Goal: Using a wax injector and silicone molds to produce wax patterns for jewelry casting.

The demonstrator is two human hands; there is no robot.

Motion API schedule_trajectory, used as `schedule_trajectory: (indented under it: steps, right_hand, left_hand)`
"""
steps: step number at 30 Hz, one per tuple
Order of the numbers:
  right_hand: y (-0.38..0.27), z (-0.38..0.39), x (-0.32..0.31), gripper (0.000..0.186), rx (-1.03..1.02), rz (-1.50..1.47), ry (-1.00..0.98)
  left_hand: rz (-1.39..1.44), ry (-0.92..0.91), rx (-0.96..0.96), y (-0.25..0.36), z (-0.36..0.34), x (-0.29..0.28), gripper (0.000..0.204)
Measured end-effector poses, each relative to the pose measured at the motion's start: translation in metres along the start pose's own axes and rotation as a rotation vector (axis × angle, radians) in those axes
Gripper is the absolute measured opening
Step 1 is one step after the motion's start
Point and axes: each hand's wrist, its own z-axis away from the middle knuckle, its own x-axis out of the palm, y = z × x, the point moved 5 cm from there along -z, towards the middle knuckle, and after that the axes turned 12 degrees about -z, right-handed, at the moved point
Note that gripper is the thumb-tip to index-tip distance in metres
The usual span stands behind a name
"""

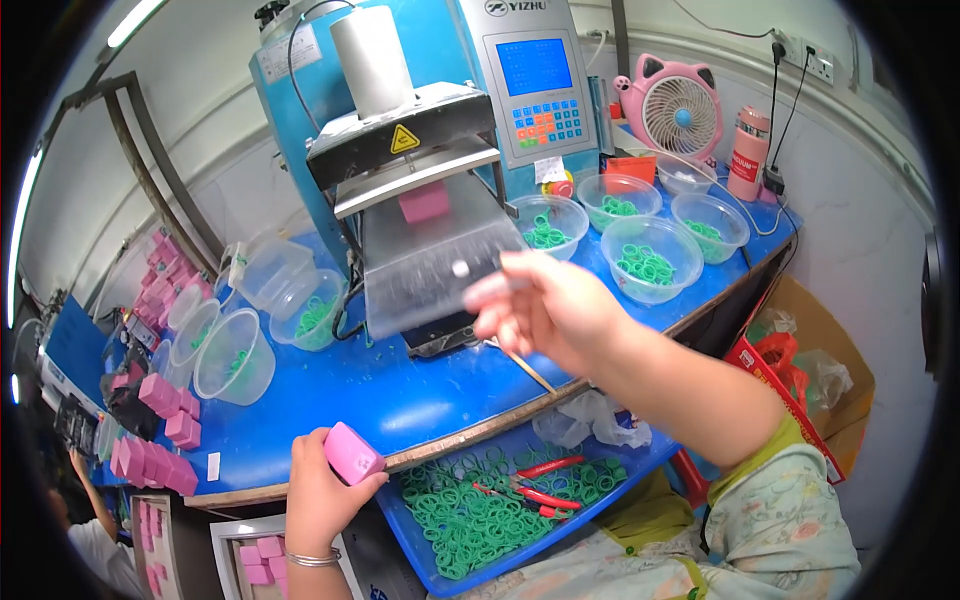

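My left hand (325,490), a silver bangle at its wrist, is closed around a small pink block (353,455) by the table's front edge. Faint marks show on the block's lower face. My right hand (540,305) is over the front right part of the press's clear plate (420,265), its fingers bent and smeared by motion; whether they touch the plate or hold anything is unclear. Another pink block (425,202) sits on the plate under the press head (415,165). Below the table edge, a blue tray (440,585) holds many green rings (455,525) and red-handled pliers (548,497).
Clear tubs with green rings, one a round tub (650,285), stand to the right and a tub (235,375) to the left. Pink blocks (155,465) are stacked at far left. A pink fan (675,110) and flask (748,155) stand at back right, a cardboard box (850,400) below.
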Motion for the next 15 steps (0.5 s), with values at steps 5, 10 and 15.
schedule_trajectory:
  steps: [5, 10, 15]
  right_hand:
    - [0.023, 0.058, 0.013, 0.062, 0.309, -0.485, -0.326]
    - [0.060, 0.085, 0.008, 0.069, 0.607, -0.269, -0.378]
    - [0.106, 0.107, 0.019, 0.067, 0.800, -0.032, -0.407]
  left_hand:
    - [1.010, 0.106, -0.205, -0.020, 0.009, 0.002, 0.078]
    - [0.898, 0.323, 0.075, 0.040, 0.021, -0.035, 0.091]
    - [0.189, 0.069, 0.423, 0.080, 0.010, -0.028, 0.082]
